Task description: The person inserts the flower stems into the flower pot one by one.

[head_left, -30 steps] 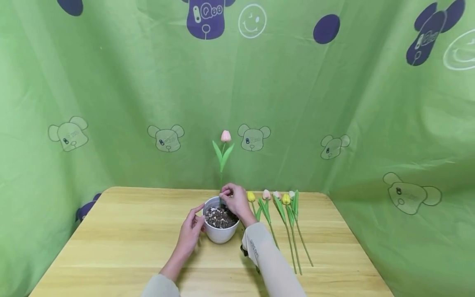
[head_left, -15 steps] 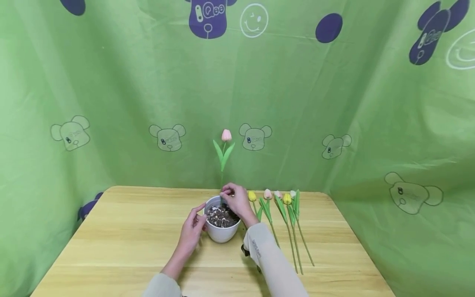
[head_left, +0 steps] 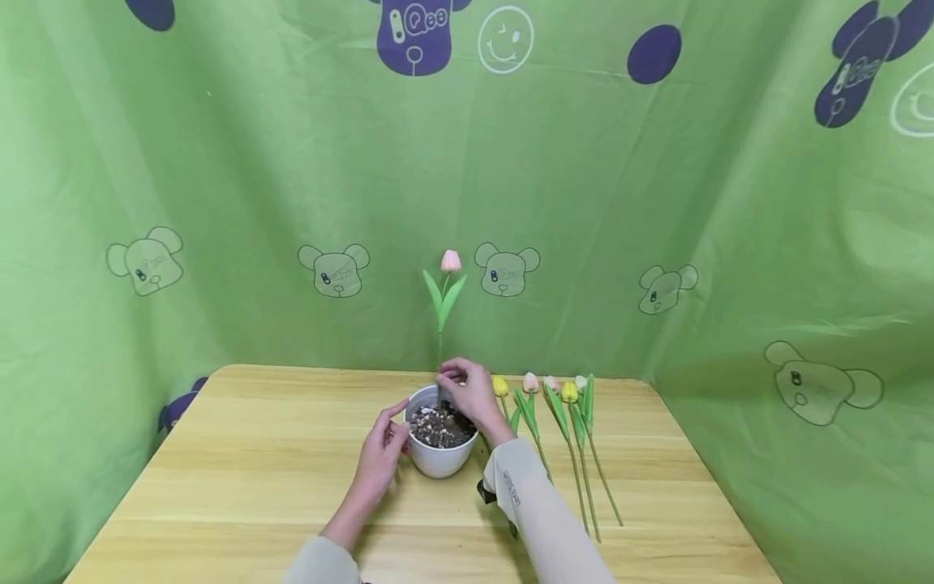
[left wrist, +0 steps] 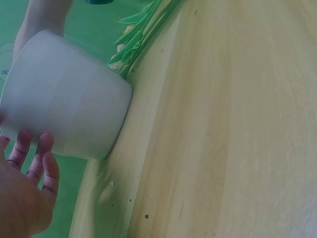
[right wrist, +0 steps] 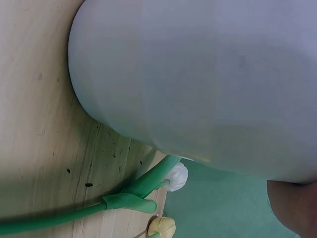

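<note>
A pink tulip [head_left: 451,261] with two green leaves stands upright in a white flowerpot [head_left: 438,462]. Dark soil [head_left: 441,427] with pale bits fills much of the pot. My right hand [head_left: 470,393] pinches the tulip's lower stem just over the soil, near the back rim. At the pot's left side, my left hand [head_left: 383,446] holds the rim, with the index finger along it and the thumb close by. The left wrist view shows curved fingers [left wrist: 37,163] against the pot's outer wall [left wrist: 64,99]. Where the stem enters the soil is partly hidden by my right hand.
Several loose tulips, among them a yellow one [head_left: 569,392] and a pink one [head_left: 530,383], lie right of the pot on the wooden table [head_left: 219,478]. Small dark crumbs [right wrist: 89,185] dot the wood beside the pot. A green curtain [head_left: 409,162] surrounds the table.
The head view has shifted slightly, so the scene sits a little farther right. Against the curtain, the pink bloom is slightly higher. Both hands keep nearly the same places on the stem and pot.
</note>
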